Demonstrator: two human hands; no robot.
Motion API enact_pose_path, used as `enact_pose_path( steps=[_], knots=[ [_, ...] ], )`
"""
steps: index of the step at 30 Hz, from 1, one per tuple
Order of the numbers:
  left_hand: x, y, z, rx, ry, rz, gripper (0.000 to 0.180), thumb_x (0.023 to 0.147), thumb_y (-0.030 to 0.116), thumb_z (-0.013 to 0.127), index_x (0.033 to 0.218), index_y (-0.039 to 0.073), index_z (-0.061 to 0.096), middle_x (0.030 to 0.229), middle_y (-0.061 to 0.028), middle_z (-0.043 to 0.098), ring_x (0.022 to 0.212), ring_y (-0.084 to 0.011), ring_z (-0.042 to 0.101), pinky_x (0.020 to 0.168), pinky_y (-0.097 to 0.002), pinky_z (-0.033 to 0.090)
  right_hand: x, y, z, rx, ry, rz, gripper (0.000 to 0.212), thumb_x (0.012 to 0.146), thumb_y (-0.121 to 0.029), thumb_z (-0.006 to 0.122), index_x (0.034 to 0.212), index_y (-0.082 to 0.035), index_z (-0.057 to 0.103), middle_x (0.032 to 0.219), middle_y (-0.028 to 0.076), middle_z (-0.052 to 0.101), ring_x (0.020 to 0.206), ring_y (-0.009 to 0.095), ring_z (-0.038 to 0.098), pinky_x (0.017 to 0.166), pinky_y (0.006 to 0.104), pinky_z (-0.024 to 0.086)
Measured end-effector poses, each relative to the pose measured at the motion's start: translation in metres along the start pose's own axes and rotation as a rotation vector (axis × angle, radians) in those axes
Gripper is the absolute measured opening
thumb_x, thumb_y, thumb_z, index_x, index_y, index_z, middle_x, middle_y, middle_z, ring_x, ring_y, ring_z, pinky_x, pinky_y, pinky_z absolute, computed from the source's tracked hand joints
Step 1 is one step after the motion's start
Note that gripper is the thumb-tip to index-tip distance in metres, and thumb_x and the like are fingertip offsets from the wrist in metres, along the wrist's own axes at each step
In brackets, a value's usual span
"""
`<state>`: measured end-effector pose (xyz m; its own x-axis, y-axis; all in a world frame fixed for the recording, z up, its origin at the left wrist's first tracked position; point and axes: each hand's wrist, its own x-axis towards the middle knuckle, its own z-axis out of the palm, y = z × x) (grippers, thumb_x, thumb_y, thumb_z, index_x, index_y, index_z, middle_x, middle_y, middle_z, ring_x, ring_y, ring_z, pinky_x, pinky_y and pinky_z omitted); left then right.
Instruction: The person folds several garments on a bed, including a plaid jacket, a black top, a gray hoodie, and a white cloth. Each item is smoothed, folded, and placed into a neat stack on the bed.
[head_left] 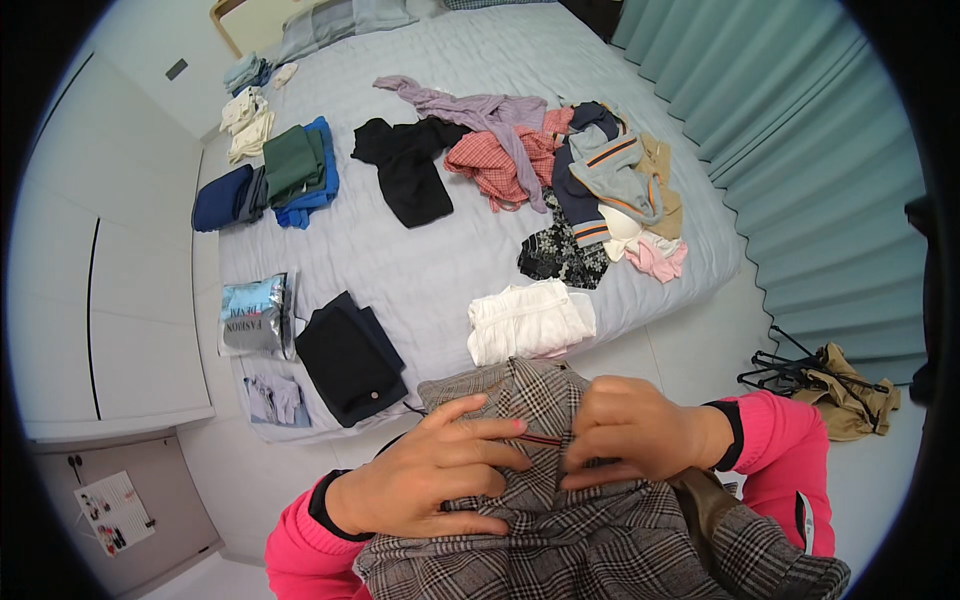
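A grey checked blazer (600, 535) with a shiny brown lining lies close in front of me, its collar end reaching toward the bed's near edge. My left hand (435, 480) rests on the blazer's left side, fingers spread over the cloth. On the other side of the front, my right hand (630, 430) has its fingers curled and pinched on the blazer's lapel. Between the hands a thin dark red striped trim shows. Just beyond the collar lies a folded white garment (530, 318). The right fingertips are partly hidden by the hand.
On the bed (440, 270) lie folded black clothes (352, 360), a plastic-packed garment (257, 315), green folded clothes (293, 163), black trousers (410, 165) and a loose heap with a grey striped-trim top (615, 170). Teal curtains (770, 110) hang right; a folding stand (790, 365) is below.
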<state>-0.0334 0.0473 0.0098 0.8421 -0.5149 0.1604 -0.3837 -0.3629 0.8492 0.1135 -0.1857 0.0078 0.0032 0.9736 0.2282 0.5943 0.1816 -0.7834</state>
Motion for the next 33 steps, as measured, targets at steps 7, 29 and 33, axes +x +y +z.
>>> enact_pose_path(
  steps=[7, 29, 33],
  knots=[
    [0.017, -0.025, -0.003, -0.219, 0.063, -0.003, 0.075, 0.079, 0.051, 0.067, 0.132, 0.002, 0.045, 0.136, -0.0187, 0.045, 0.135, -0.0342, 0.033, 0.11, -0.0469, 0.023, 0.01, 0.018, 0.009, 0.451, -0.317, -0.031, 0.044, 0.089, -0.007, 0.057, 0.131, -0.003, 0.048, 0.134, 0.015, 0.048, 0.128, 0.032, 0.042, 0.105, 0.0387, 0.034],
    [-0.023, -0.134, 0.126, -1.458, 0.615, -0.791, 0.088, 0.086, 0.069, 0.04, 0.141, 0.002, 0.032, 0.145, -0.0123, 0.036, 0.133, -0.0276, 0.035, 0.11, -0.0428, 0.028, -0.104, 0.106, 0.05, 1.745, 0.255, 0.988, 0.063, 0.098, -0.05, 0.033, 0.144, -0.007, 0.031, 0.149, 0.01, 0.03, 0.134, 0.024, 0.032, 0.11, 0.0386, 0.029],
    [-0.03, -0.129, 0.135, -1.436, 0.88, -0.762, 0.087, 0.085, 0.07, 0.041, 0.141, 0.003, 0.034, 0.144, -0.0108, 0.037, 0.133, -0.0274, 0.034, 0.109, -0.0434, 0.029, -0.112, 0.109, 0.063, 2.066, 0.378, 0.64, 0.081, 0.09, -0.066, 0.031, 0.145, -0.007, 0.025, 0.146, 0.012, 0.035, 0.13, 0.029, 0.039, 0.109, 0.0432, 0.031]
  ],
)
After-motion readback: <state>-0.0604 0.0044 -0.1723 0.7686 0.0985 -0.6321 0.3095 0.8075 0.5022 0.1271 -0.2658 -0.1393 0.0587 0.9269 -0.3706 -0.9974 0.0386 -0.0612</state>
